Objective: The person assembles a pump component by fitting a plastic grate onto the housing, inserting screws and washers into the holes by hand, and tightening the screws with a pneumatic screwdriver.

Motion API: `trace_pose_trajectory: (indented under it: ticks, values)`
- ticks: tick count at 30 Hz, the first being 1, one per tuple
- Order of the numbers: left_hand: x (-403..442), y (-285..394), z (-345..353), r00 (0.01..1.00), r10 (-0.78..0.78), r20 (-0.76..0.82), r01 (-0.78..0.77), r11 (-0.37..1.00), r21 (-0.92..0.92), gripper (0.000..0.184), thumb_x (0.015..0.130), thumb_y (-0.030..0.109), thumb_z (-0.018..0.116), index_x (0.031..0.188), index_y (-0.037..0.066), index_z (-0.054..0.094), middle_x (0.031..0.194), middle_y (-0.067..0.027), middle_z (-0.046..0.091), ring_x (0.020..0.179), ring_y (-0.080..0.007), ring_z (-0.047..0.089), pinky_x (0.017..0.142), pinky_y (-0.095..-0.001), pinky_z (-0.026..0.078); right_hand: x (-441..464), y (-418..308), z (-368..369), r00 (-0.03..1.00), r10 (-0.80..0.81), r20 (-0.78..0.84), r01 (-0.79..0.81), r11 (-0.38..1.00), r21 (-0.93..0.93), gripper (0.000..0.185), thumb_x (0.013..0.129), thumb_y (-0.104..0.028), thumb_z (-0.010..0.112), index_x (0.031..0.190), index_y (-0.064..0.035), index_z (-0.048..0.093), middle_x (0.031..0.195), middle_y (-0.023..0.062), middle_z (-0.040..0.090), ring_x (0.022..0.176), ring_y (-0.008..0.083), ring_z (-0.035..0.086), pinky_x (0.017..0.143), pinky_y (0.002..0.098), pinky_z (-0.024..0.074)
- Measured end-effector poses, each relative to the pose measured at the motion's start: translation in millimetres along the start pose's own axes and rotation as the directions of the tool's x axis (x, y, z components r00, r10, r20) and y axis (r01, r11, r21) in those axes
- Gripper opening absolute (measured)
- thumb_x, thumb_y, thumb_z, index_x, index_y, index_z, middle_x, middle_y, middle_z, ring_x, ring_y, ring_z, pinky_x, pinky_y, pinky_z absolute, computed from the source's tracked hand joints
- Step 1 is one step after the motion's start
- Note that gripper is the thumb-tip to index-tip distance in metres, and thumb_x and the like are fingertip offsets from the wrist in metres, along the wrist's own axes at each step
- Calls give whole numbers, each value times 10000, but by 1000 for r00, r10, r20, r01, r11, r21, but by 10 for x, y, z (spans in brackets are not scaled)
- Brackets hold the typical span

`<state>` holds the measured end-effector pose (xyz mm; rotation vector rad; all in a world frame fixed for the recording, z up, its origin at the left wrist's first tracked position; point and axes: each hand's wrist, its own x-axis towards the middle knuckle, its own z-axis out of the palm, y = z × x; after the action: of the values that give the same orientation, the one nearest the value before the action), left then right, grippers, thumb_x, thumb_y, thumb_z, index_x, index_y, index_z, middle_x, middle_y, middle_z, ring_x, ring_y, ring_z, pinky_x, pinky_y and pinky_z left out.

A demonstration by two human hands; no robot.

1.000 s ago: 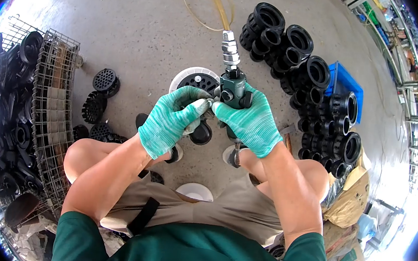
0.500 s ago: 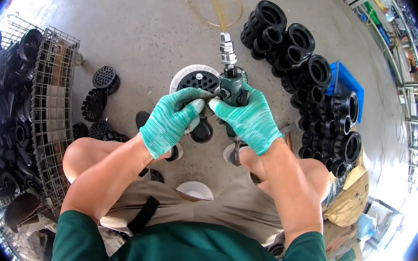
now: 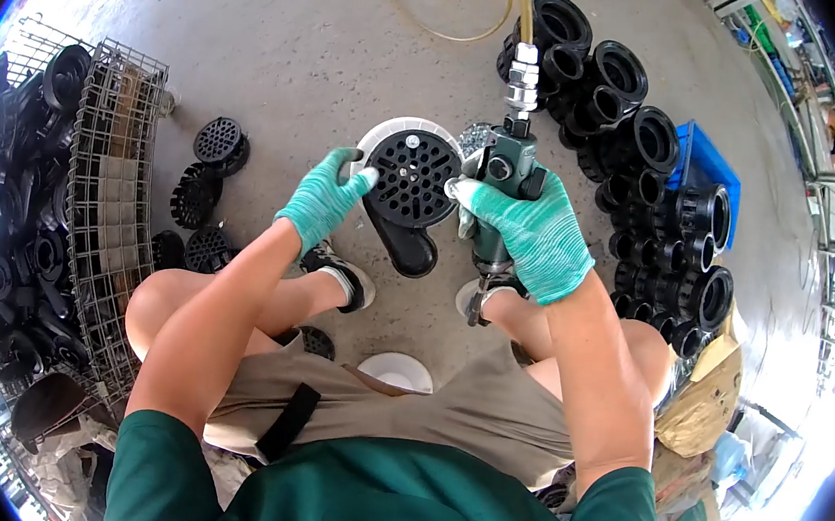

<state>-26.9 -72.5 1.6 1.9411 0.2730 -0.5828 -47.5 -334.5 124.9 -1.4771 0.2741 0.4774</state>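
Observation:
My left hand [image 3: 328, 199], in a green-and-white knit glove, is at the left edge of a round black perforated cover [image 3: 412, 182]. Its thumb and fingers are apart, and the thumb tip is close to the rim. A curved black spout [image 3: 412, 252] extends from the cover toward me. Two small shiny screw heads show on top of it. My right hand [image 3: 533, 231], gloved the same way, wraps a dark green air screwdriver [image 3: 510, 157], its bit pointing toward me. The right thumb and fingertips reach the cover's right edge; whether they pinch anything is unclear.
A white round support [image 3: 374, 138] lies under the cover, beside a pile of small silver screws [image 3: 474, 137]. An air hose [image 3: 519, 4] runs away from me. Black ring parts [image 3: 650, 140] and a blue crate [image 3: 712, 178] stand right; a wire basket [image 3: 115, 191] of black parts stands left.
My hands, close together over the cover before, have parted. The left moved left and the right moved right with the air screwdriver, so the cover now shows fully.

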Motion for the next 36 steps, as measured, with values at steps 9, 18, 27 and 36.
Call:
trace_pose_trajectory:
  ticks: [9,18,27,36]
  values:
    - [85,-179,146,994,69,88,-57,990,-131,526,1028,97,561,1533,5,446,944,-40,605,749,-119,532,702,-290,511,-16,13,-39,1000,-2,-3,2,1000,0,199,869,-168,826,1006,-64,725,792,15,689,681,102,643,624,279,538]
    - [165,-246,157,987,159,5,-158,984,-85,480,1011,72,569,1485,18,516,907,-32,622,764,-113,542,730,-293,511,3,59,-64,999,42,1,-41,999,-31,177,871,-138,814,1003,-64,721,794,10,684,676,103,640,612,269,517]
    - [-430,427,146,904,399,157,-405,914,11,353,933,81,724,1283,60,689,744,29,530,706,-54,439,664,-250,455,187,389,23,989,114,99,-119,992,47,259,872,-160,805,1099,-65,723,873,11,694,756,122,643,695,286,523]
    - [-509,435,184,904,396,161,-381,917,-115,297,963,106,740,1243,18,695,1038,-68,753,928,-76,653,865,-270,554,219,488,74,976,81,200,-117,978,175,301,902,-172,765,1166,-63,667,959,31,694,829,144,658,756,293,544]
